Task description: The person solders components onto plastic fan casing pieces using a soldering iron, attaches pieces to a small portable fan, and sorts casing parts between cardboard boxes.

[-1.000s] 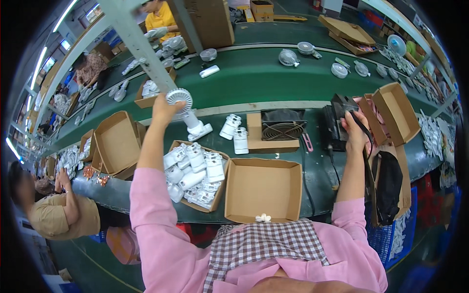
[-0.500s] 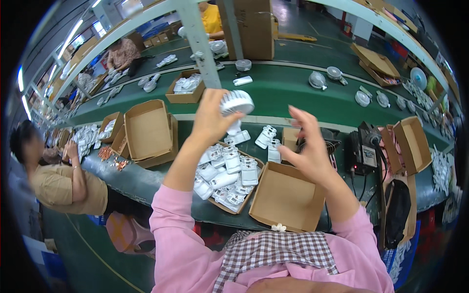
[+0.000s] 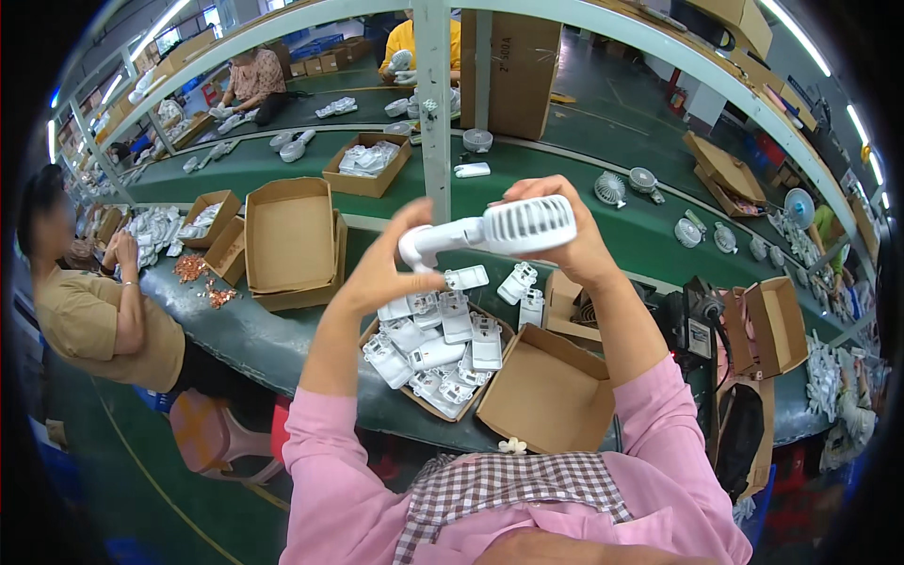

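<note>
White fan: held aloft at the middle of the frame, the fan (image 3: pixel 461 233) lies nearly level, with its ribbed round head to the right and its base end to the left.
Right hand: the hand (image 3: pixel 573 235) grips the fan's head from the right, fingers over the top edge.
Left hand: the hand (image 3: pixel 391 256) is spread in a C around the base end, thumb below and fingers above; blurred, so I cannot tell whether it touches.
Box of parts: below the fan, at lower centre, a cardboard box (image 3: pixel 508 345) holds a heap of white plastic pieces (image 3: pixel 455 315).
Tray: just right of that box, an open cardboard tray (image 3: pixel 546 391) rests tilted.
Loose pieces: two white cases (image 3: pixel 516 282) lie near each other above the tray.
Bench: the dark green bench (image 3: pixel 259 344) carries these, plus copper-coloured bits (image 3: pixel 191 267) at left.
Right side: a black device (image 3: pixel 697 330) stands near an open carton (image 3: pixel 777 330).
Far left: a co-worker (image 3: pixel 108 330) in a tan shirt.
</note>
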`<action>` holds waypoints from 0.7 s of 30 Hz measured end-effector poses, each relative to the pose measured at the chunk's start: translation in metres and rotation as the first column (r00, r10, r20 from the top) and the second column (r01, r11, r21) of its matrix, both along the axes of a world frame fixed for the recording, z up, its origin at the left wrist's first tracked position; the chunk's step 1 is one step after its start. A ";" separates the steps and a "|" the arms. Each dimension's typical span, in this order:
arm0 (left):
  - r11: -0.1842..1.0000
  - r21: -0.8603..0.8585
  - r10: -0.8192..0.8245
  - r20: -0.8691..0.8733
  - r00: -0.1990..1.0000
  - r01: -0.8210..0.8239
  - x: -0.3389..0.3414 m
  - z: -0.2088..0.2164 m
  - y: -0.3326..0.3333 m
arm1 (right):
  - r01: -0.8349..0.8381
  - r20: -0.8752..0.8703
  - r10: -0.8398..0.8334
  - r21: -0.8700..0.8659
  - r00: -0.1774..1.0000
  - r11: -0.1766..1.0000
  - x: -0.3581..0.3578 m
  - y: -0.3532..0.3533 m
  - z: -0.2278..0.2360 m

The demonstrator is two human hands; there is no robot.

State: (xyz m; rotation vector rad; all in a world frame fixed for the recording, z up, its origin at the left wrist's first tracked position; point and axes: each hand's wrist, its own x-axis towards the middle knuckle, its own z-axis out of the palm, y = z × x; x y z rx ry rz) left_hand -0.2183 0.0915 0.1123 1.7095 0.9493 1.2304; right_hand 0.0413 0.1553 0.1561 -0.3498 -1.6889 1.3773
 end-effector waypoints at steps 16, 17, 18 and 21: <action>0.379 0.832 0.727 0.003 0.686 -0.405 0.045 -0.053 -0.053 | -0.387 -0.527 0.102 -0.464 0.843 0.797 -0.004 -0.031 -0.013; 0.384 0.833 0.724 -0.004 0.690 -0.397 0.044 -0.053 -0.053 | -0.266 -0.404 0.061 -0.473 0.912 0.840 -0.005 -0.030 -0.014; 0.362 0.848 0.729 0.001 0.685 -0.387 0.044 -0.053 -0.053 | -0.246 -0.384 0.067 -0.441 0.921 0.863 -0.005 -0.027 -0.017; 0.340 0.864 0.735 0.003 0.678 -0.373 0.043 -0.054 -0.054 | -0.211 -0.347 0.047 -0.453 0.937 0.866 -0.005 -0.025 -0.022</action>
